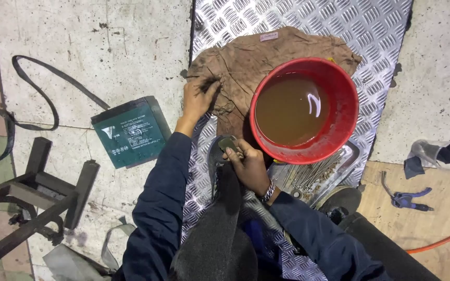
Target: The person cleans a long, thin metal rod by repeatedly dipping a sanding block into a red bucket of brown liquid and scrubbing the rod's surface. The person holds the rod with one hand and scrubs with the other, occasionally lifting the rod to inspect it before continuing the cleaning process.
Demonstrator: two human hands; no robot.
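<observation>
Right hand point(250, 165) sits nearest the camera, its fingers closed around a small dark grey object point(228, 143) (its exact kind is hard to tell) held just above a black rubber tube point(224, 208) that runs down over the person's lap. A bracelet shows at that wrist. Both arms wear dark blue sleeves. Just right of this hand, a shallow metal tray point(351, 156) of thin metal spokes and small parts lies on the diamond-pattern steel plate point(298, 21) covering the floor, partly tucked under the basin. A black shoe point(342, 199) rests beside the tray.

Left hand point(199, 96) reaches farther out, fingers bent and pinching together on the left edge of a dirty brown rag point(240, 60) spread on the steel plate. Touching the rag's right part stands a red plastic basin point(347, 104) filled with murky brown water.

To the left, on the speckled concrete floor point(105, 31), lies a dark green box-shaped battery point(131, 132), well apart from the hands, with a black metal stand point(32, 192) nearer the camera and a loose black rubber strip point(37, 73) beyond it. On the right, blue-handled pliers point(404, 198) and an orange hose point(444, 240) lie on a wooden board, with a crumpled plastic bag point(433, 153) just past them.
</observation>
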